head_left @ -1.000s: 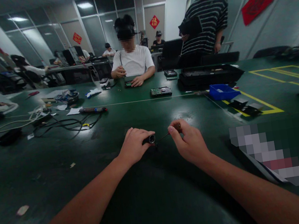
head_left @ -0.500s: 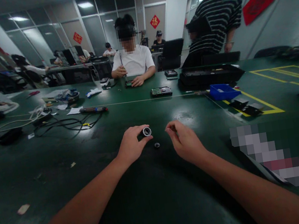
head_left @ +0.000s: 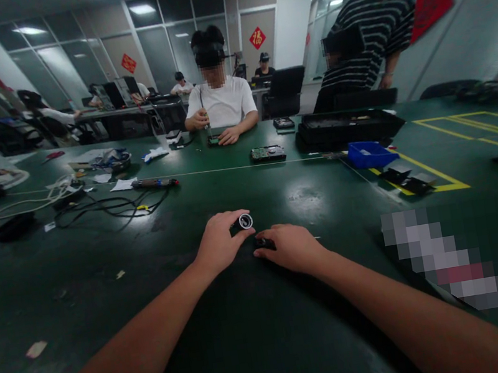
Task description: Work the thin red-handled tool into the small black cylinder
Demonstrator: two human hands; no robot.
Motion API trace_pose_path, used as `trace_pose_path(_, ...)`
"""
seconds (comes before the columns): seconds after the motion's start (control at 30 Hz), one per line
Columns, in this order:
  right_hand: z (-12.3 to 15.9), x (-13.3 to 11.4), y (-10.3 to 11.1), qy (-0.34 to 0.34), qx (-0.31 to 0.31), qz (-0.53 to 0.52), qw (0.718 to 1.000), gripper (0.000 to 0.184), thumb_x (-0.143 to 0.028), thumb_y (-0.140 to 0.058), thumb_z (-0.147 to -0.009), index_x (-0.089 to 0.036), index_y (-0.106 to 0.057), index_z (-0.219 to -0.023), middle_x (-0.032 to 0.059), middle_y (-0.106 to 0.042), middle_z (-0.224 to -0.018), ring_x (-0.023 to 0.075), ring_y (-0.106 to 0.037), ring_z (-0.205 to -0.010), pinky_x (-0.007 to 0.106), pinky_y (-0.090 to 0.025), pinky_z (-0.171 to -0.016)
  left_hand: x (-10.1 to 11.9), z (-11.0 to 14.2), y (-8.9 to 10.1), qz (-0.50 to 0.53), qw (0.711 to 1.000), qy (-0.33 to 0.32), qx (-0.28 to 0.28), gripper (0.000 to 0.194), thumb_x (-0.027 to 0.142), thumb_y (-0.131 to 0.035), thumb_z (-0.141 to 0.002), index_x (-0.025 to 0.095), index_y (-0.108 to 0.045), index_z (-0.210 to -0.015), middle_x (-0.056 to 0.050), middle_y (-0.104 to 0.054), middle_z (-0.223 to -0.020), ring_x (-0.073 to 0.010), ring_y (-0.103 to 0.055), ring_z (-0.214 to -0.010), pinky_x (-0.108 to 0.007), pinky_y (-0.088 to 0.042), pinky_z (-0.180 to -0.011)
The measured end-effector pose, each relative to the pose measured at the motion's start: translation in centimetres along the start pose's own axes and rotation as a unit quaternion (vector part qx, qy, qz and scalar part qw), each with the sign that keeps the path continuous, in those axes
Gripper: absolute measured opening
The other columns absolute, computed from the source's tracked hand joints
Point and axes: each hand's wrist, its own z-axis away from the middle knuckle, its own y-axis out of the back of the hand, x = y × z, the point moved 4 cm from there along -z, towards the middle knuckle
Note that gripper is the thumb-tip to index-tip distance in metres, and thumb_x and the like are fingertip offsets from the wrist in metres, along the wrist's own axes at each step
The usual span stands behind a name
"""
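My left hand (head_left: 217, 242) grips a black tube (head_left: 246, 221) between thumb and fingers. Its round open end has a silver rim and faces me; the rest of the tube is hidden by the hand, and it looks like part of a flashlight. Just below and to the right, my right hand (head_left: 291, 246) rests low at the green tabletop. Its thumb and fingers close around a small dark round part (head_left: 265, 244), mostly covered by the fingers. The two hands almost touch.
Beyond lie a hard drive (head_left: 267, 154), a screwdriver-like tool (head_left: 154, 182) with black cables (head_left: 111, 209), a blue bin (head_left: 371, 154) and a black case (head_left: 348, 125). A small pale sliver (head_left: 317, 237) lies beside my right wrist. Opposite, a person (head_left: 221, 104) works on a circuit board.
My right hand has moved left and down from a raised pinch to the small dark part on the table. The left hand keeps its hold on the tube. The standing person has shifted right.
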Motion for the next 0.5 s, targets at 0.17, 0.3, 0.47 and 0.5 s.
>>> trace_pose_path(0.17,-0.1,0.3,0.3,-0.044,-0.032,-0.047,0.997,0.016,-0.039,-0.077,-0.077,-0.026,-0.075,-0.086,0.0044,-0.074,-0.078,0.022,-0.066,-0.068,0.029,-0.04,-0.053,0.1,0.0,0.0,-0.002,1.0,-0.004,-0.003,0.036,0.028,-0.074,-0.086,0.025,-0.066,-0.121,-0.003,-0.072,-0.114,-0.0242,-0.064,-0.106,-0.041,-0.048,-0.094)
trace_pose_path(0.3,0.4,-0.3,1.1,-0.042,-0.042,-0.057,0.997,0.007,-0.028,-0.073,-0.078,-0.025,-0.074,-0.084,0.0038,-0.073,-0.076,0.0199,-0.064,-0.064,0.028,-0.039,-0.05,0.2,0.0,-0.1,-0.006,1.0,-0.004,-0.009,0.036,0.028,-0.074,-0.086,0.025,-0.066,-0.121,-0.003,-0.072,-0.113,-0.0238,-0.064,-0.105,-0.041,-0.047,-0.093)
trace_pose_path(0.47,0.9,-1.1,2.1,-0.008,-0.018,-0.059,0.998,0.014,-0.017,-0.062,-0.08,-0.024,-0.072,-0.088,0.0034,-0.071,-0.077,0.0198,-0.063,-0.067,0.029,-0.041,-0.057,0.1,0.0,-0.3,-0.007,1.0,-0.011,-0.014,0.035,0.028,-0.074,-0.086,0.024,-0.066,-0.12,-0.003,-0.072,-0.115,-0.0238,-0.064,-0.106,-0.041,-0.047,-0.095)
trace_pose_path(0.5,0.9,-1.1,2.3,-0.003,-0.01,-0.059,0.998,0.015,-0.016,-0.06,-0.081,-0.024,-0.072,-0.087,0.0035,-0.071,-0.077,0.0198,-0.063,-0.068,0.029,-0.042,-0.058,0.1,0.0,-0.3,-0.006,1.0,-0.012,-0.014,0.036,0.028,-0.074,-0.086,0.024,-0.066,-0.121,-0.003,-0.072,-0.115,-0.0239,-0.064,-0.106,-0.042,-0.047,-0.095)
